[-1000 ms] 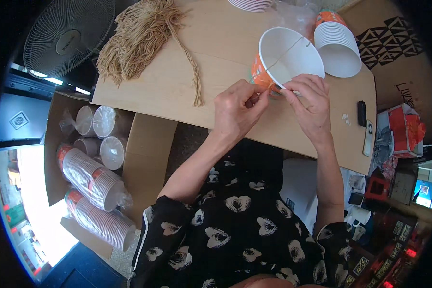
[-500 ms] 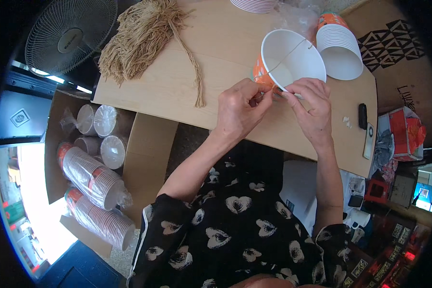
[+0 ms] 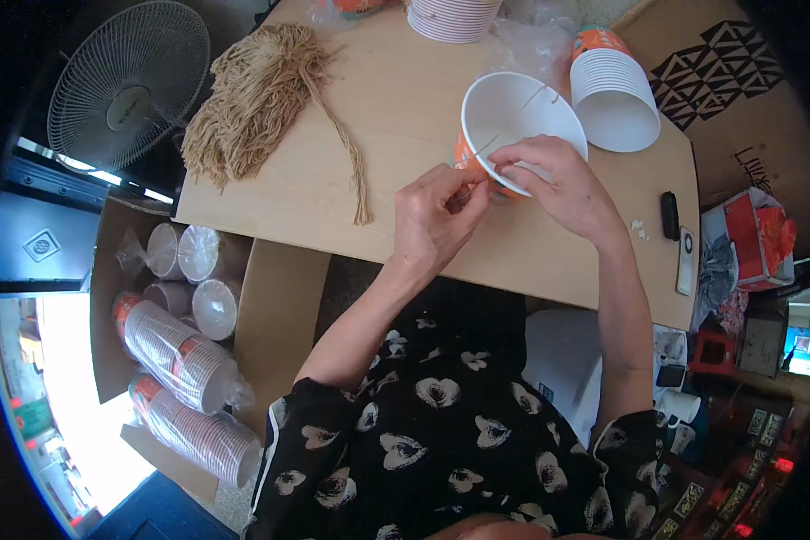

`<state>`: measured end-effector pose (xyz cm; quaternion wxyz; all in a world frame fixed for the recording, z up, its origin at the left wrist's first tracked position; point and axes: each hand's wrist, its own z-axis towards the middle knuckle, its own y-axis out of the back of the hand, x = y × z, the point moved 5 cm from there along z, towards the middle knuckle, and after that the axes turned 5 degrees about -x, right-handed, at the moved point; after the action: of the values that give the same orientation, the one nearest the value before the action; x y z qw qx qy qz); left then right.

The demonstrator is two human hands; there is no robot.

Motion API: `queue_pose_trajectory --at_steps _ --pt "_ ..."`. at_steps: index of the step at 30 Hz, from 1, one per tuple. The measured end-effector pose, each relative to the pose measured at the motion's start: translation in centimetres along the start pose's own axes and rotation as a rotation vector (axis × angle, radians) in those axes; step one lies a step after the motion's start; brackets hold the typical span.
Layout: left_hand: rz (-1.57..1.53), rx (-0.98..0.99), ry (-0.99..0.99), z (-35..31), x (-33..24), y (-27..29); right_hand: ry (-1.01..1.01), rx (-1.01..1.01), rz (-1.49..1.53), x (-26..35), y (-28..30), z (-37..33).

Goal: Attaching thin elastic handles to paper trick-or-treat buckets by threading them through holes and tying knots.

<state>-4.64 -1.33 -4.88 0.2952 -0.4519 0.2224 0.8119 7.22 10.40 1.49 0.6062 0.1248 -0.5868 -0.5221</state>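
The left hand (image 3: 430, 219) pinches something too small to tell at the near rim of a tilted paper bucket (image 3: 513, 108), over the counter (image 3: 414, 117). String (image 3: 489, 142) shows inside. The right hand (image 3: 562, 187) arches over the rim, grip unclear. A carton (image 3: 279, 301) holds wrapped stacks (image 3: 173, 351).

Likely small workshop: table (image 3: 396, 99), cord bundle (image 3: 254, 108), carton (image 3: 283, 301) of wrapped cups (image 3: 178, 353).
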Motion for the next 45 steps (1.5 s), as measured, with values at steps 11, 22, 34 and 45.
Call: queue_pose_trajectory --at_steps 11,22,34,45 --pt "0.03 0.156 0.077 0.6 -0.6 0.2 -0.137 0.051 0.091 -0.4 -0.2 0.3" --pt "0.094 0.281 -0.138 3.3 -3.8 0.9 -0.223 -0.311 0.228 -1.2 2.0 -1.3" --pt "-0.157 0.413 0.08 4.7 -3.5 -2.3 -0.325 -0.454 0.52 -1.3 3.3 -3.7" --pt "-0.024 0.467 -0.005 4.8 -4.1 -1.2 -0.194 -0.416 0.405 -0.1 1.7 -2.7"
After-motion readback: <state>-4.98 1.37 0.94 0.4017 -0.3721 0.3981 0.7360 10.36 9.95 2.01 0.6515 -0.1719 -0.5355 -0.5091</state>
